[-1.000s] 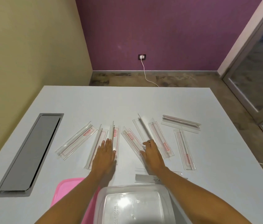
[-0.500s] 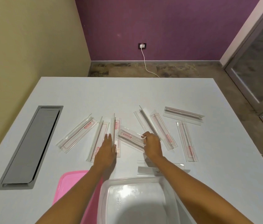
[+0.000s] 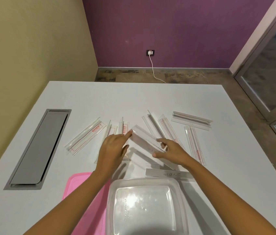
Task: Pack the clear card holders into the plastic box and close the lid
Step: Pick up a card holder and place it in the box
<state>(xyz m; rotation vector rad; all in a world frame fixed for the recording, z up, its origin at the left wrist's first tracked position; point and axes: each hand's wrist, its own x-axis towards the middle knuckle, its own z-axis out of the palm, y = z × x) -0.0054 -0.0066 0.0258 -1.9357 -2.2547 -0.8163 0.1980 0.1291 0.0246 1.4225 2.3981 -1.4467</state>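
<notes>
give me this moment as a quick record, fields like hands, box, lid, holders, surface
left hand: fingertips on the far end of the lifted holder
right hand: gripping the near end of the same holder
lifted holder: clear, held between both hands above the table
plastic box: clear, open, empty, at the near edge
lid: pink, flat on the table left of the box
other holders: about eight lying loose on the table, none in the box
table: white
cable hatch: grey, set into the table at left
</notes>
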